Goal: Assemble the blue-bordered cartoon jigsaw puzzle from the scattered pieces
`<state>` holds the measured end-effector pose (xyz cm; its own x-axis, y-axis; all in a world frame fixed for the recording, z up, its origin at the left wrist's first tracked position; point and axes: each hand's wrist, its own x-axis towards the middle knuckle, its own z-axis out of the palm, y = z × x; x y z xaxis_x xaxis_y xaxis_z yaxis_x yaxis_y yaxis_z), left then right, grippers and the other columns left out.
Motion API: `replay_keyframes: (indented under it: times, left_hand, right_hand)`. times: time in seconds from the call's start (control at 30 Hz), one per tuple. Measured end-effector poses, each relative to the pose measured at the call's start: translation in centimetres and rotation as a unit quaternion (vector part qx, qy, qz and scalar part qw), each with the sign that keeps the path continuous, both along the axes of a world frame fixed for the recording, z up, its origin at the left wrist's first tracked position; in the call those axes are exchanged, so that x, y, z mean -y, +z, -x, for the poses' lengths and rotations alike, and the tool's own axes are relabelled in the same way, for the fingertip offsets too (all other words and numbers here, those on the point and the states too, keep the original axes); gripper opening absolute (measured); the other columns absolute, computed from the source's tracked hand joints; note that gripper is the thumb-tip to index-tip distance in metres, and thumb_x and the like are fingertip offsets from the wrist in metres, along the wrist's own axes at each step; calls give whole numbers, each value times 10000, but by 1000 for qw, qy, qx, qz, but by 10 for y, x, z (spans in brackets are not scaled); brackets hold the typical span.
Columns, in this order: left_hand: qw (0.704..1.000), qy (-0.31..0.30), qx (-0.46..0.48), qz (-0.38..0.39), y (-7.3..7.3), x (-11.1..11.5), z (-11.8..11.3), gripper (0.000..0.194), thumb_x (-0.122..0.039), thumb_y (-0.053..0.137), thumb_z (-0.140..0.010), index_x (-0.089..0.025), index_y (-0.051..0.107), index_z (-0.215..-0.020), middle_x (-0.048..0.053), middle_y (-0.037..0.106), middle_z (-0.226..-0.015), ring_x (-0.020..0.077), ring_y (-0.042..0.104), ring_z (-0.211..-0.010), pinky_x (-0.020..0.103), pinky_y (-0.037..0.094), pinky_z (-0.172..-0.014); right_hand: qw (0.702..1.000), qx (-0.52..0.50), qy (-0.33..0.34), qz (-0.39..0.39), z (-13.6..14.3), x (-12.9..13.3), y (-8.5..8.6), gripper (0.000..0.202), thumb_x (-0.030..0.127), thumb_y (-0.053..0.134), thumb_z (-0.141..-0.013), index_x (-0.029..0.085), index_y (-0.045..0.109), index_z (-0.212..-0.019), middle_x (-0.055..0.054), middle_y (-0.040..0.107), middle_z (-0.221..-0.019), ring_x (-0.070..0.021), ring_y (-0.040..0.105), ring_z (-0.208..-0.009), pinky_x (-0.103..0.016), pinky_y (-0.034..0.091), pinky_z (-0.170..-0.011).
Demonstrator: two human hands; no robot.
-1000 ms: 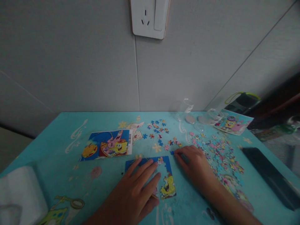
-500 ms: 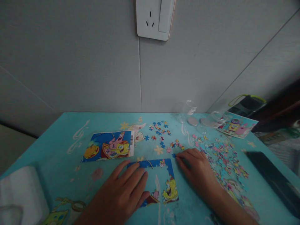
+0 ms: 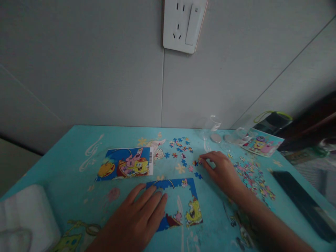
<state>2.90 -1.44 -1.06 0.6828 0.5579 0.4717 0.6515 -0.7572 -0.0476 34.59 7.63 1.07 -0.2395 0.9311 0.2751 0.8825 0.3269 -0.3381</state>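
Note:
My left hand [image 3: 140, 211] lies flat with its fingers stretched over the left side of a partly joined jigsaw puzzle [image 3: 194, 190]. The joined edge pieces form a frame, with tablecloth showing in the middle and a yellow cartoon figure at right. My right hand [image 3: 216, 166] is closed in a pinch on a small jigsaw piece [image 3: 200, 160], mostly covered by the fingertips. Blue pieces [image 3: 198, 175] lie just below those fingertips. Left of the frame's top edge rests the picture card [image 3: 126, 162], showing cartoon figures in a boat.
Loose pieces [image 3: 181, 148] are spread beyond the frame; a larger pile [image 3: 253, 175] lies right of my right arm. Clear cups [image 3: 212, 123], a second picture card [image 3: 264, 142] and a dark long case [image 3: 301, 203] stand or lie at right. A white object [image 3: 28, 213] sits at left.
My right hand has moved away from me, from beside the blue piece to the colourful pieces beyond it. The blue piece stays on the table. My left hand remains on the puzzle.

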Motion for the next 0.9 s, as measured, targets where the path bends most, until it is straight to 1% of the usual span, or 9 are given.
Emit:
replay_keyframes:
  times: [0.1, 0.17, 0.27, 0.4, 0.53, 0.63, 0.73, 0.8, 0.9]
  left_hand:
    - [1000, 7, -6, -1, -3, 0, -2, 275, -154, 443, -1019, -131, 635, -1215, 86, 648, -1191, 271, 526, -1157, 495, 263, -1106]
    - [1000, 10, -11, -3, -4, 0, -2, 259, -174, 467, -1017, -139, 627, -1217, 83, 647, -1202, 272, 538, -1157, 508, 291, -1096]
    - [1000, 20, -4, -12, -3, -2, -2, 239, -177, 496, -1008, -142, 625, -1206, 77, 657, -1180, 270, 562, -1143, 509, 346, -1061]
    - [998, 59, 10, -23, 8, -3, -1, 212, -161, 502, -1002, -124, 646, -1154, 81, 677, -1102, 276, 610, -1057, 506, 402, -975]
    - [993, 107, 13, -42, 16, -6, 3, 188, -154, 541, -977, -118, 665, -1114, 91, 684, -1058, 287, 630, -997, 494, 439, -912]
    - [990, 135, -19, -39, 14, -8, 7, 222, -117, 554, -941, -120, 659, -1137, 108, 679, -1085, 306, 625, -1020, 509, 454, -914]
    - [985, 160, -56, -18, 11, -9, 9, 281, -50, 529, -908, -121, 655, -1149, 115, 673, -1124, 308, 621, -1032, 519, 476, -916]
    - [982, 173, -79, 3, 11, -9, 9, 314, -15, 501, -892, -119, 658, -1142, 112, 673, -1129, 305, 626, -1020, 520, 496, -900]
    - [976, 186, -105, 25, 12, -10, 8, 342, 1, 478, -883, -123, 661, -1143, 108, 676, -1130, 305, 630, -1021, 518, 518, -883]
  right_hand:
    - [998, 22, 2, 51, 13, -29, 5, 273, 279, 582, -943, 200, 730, -1159, -99, 729, -1062, -247, 667, -970, -398, 495, -917]
    - [997, 21, -4, 71, 21, -45, 5, 283, 287, 613, -920, 203, 740, -1158, -100, 732, -1016, -238, 680, -910, -375, 509, -863]
    - [996, 11, -7, 84, 26, -60, 2, 244, 298, 631, -905, 211, 767, -1088, -87, 740, -948, -222, 687, -840, -346, 513, -795]
    - [993, -14, -9, 120, 23, -68, 2, 177, 300, 662, -871, 200, 776, -964, -58, 747, -846, -183, 672, -694, -294, 501, -649]
    - [990, -39, -16, 136, 17, -61, 4, 118, 259, 665, -840, 178, 733, -892, -43, 733, -764, -141, 621, -563, -269, 469, -568]
    - [991, -53, -23, 121, 16, -42, 6, 131, 247, 617, -859, 182, 709, -927, -46, 739, -817, -152, 646, -635, -279, 479, -622]
    - [992, -64, -26, 109, 17, -24, 7, 175, 278, 582, -893, 206, 724, -966, -43, 751, -861, -180, 675, -742, -304, 492, -699]
    - [991, -64, -30, 111, 18, -19, 7, 192, 281, 583, -896, 212, 743, -976, -42, 758, -859, -193, 685, -759, -317, 497, -719]
    - [992, -58, -36, 109, 19, -22, 7, 195, 267, 599, -885, 205, 759, -978, -51, 765, -869, -206, 694, -773, -330, 502, -740]
